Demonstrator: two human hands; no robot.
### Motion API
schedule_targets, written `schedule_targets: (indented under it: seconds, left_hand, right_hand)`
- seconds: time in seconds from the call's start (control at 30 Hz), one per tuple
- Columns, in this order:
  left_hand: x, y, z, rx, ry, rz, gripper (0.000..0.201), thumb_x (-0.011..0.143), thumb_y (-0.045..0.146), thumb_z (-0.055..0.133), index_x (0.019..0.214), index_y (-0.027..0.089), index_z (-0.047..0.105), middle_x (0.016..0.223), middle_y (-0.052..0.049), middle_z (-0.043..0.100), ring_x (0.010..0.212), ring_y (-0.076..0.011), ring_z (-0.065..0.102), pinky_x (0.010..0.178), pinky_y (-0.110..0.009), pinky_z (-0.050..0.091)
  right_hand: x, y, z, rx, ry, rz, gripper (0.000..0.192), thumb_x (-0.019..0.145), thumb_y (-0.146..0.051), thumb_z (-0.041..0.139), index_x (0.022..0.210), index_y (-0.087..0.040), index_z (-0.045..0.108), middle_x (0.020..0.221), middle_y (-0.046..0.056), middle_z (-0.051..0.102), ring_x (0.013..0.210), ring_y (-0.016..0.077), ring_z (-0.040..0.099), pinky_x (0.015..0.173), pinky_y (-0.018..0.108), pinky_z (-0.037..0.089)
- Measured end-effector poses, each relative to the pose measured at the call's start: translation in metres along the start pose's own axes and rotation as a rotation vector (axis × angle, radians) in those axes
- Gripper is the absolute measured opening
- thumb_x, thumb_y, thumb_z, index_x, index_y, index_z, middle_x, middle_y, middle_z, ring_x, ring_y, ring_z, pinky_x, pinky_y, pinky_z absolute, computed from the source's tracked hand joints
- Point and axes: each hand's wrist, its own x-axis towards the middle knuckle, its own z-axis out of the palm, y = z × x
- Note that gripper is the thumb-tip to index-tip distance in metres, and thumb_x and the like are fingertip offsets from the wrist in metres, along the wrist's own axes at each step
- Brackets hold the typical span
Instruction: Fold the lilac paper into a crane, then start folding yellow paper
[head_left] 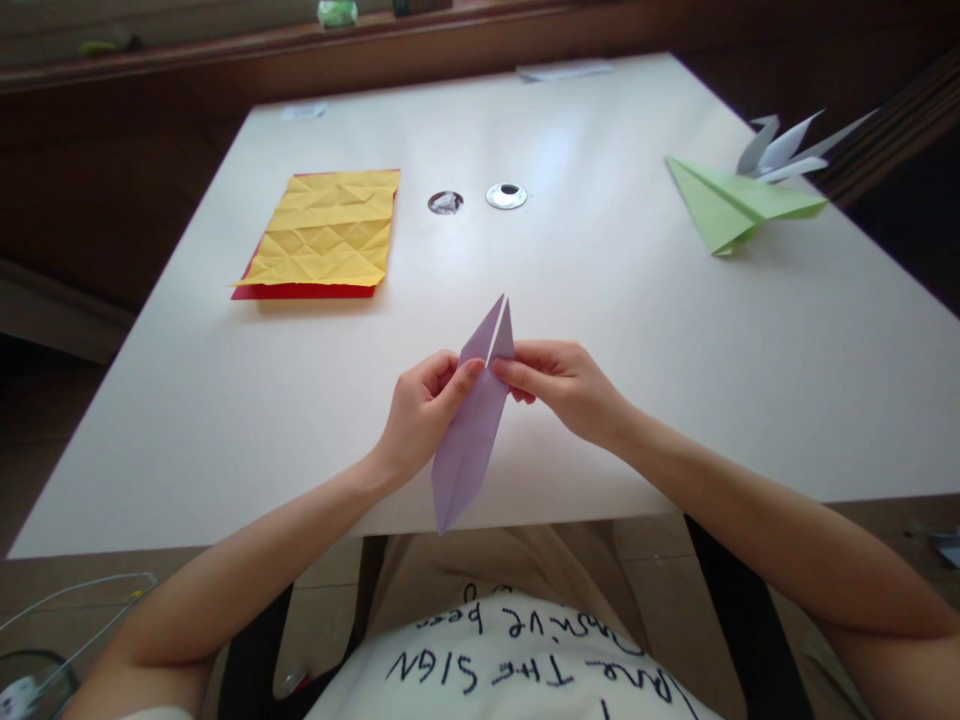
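Observation:
A folded piece of purple origami paper (pixel 471 440) is held over the near edge of the white table. It is a long diamond with a narrow slit at its far end, which splits into two points. My left hand (pixel 424 405) pinches its left side, thumb on top near the base of the slit. From the right, my right hand (pixel 559 385) grips the other edge, its thumb tip close to the left thumb. The fingers beneath the paper are partly hidden.
Creased yellow paper (pixel 326 230) lies over a red sheet (pixel 300 292) on the white table (pixel 247 420). Beyond the hands are two round holes, one with a silver rim (pixel 507 196). A green paper plane (pixel 739 205) and a grey-white paper crane (pixel 784 150) stand at right.

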Motion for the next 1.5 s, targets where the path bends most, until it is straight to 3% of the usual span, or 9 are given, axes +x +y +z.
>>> schedule_targets:
  seconds: [0.13,0.27,0.37,0.53,0.67,0.83,0.93,1.23,1.5]
  left_hand:
    - [0.000,0.000,-0.001,-0.011,0.009,-0.010,0.038,0.079,0.047,0.060,0.060,0.016,0.050,0.053,0.005,0.042,0.048,-0.0055,0.035,0.042,-0.019,0.025]
    - [0.000,0.001,-0.002,-0.078,0.093,-0.016,0.033,0.078,0.045,0.062,0.065,0.016,0.052,0.054,0.005,0.049,0.046,-0.0050,0.042,0.041,-0.017,0.029]
    - [0.001,0.002,-0.004,-0.216,0.004,-0.056,0.031,0.076,0.041,0.066,0.094,0.020,0.052,0.062,0.003,0.060,0.049,-0.0103,0.056,0.045,-0.019,0.041]
    - [0.002,0.006,-0.005,-0.199,-0.062,0.005,0.057,0.080,0.033,0.063,0.131,0.030,0.037,0.064,0.004,0.063,0.054,-0.0120,0.059,0.048,-0.020,0.043]
    - [0.006,0.005,-0.010,-0.228,-0.103,0.008,0.028,0.084,0.034,0.052,0.108,0.024,0.062,0.081,-0.001,0.067,0.068,-0.0139,0.062,0.057,-0.022,0.047]
    - [0.011,0.008,-0.021,-0.344,-0.323,0.011,0.028,0.080,0.024,0.055,0.107,0.022,0.062,0.100,-0.004,0.068,0.094,-0.0193,0.063,0.079,-0.029,0.048]
    - [0.012,0.011,-0.024,-0.290,-0.359,0.053,0.029,0.077,0.026,0.064,0.106,0.023,0.062,0.104,-0.005,0.066,0.098,-0.0185,0.061,0.081,-0.027,0.048]
    - [0.016,0.001,-0.021,-0.211,-0.121,0.033,0.026,0.068,0.041,0.073,0.068,0.016,0.064,0.067,0.001,0.063,0.063,-0.0108,0.058,0.062,-0.023,0.047]
    - [0.016,0.000,-0.019,-0.226,0.002,0.072,0.019,0.071,0.035,0.071,0.079,0.019,0.064,0.072,0.001,0.064,0.062,-0.0097,0.057,0.058,-0.020,0.045]
  right_hand:
    - [0.002,0.001,-0.001,0.135,0.004,0.042,0.032,0.080,-0.039,0.058,0.059,-0.016,0.050,0.052,-0.005,0.045,0.049,0.0060,0.042,0.046,0.021,0.033]
    - [0.000,0.004,0.003,0.283,-0.031,0.143,0.033,0.067,-0.036,0.073,0.077,-0.018,0.047,0.065,-0.003,0.059,0.058,0.0101,0.056,0.053,0.023,0.044]
    - [0.000,0.005,0.006,0.360,-0.069,0.176,0.038,0.065,-0.031,0.076,0.083,-0.019,0.045,0.070,-0.002,0.063,0.062,0.0115,0.060,0.058,0.027,0.049]
    - [-0.001,0.002,0.003,0.375,0.149,0.108,0.044,0.066,-0.028,0.075,0.093,-0.020,0.042,0.063,-0.006,0.061,0.055,0.0089,0.057,0.056,0.024,0.047]
    - [-0.002,-0.002,0.000,0.344,0.204,0.011,0.038,0.070,-0.029,0.072,0.092,-0.023,0.041,0.062,-0.008,0.059,0.056,0.0092,0.057,0.056,0.024,0.046]
    - [0.000,-0.002,-0.006,0.383,0.161,0.029,0.022,0.073,-0.027,0.067,0.082,-0.020,0.049,0.063,-0.007,0.056,0.053,0.0063,0.051,0.052,0.022,0.042]
    - [0.001,0.000,-0.008,0.417,0.170,0.048,0.021,0.072,-0.025,0.067,0.083,-0.019,0.051,0.062,-0.006,0.056,0.052,0.0058,0.050,0.051,0.021,0.040]
    - [-0.003,-0.002,0.000,0.256,0.115,-0.074,0.005,0.078,-0.023,0.058,0.078,-0.019,0.057,0.067,-0.003,0.058,0.060,0.0084,0.053,0.057,0.024,0.046]
    - [-0.005,0.005,0.001,0.132,0.105,-0.179,0.020,0.073,-0.023,0.070,0.090,-0.019,0.061,0.088,0.002,0.063,0.080,0.0137,0.060,0.075,0.030,0.052]
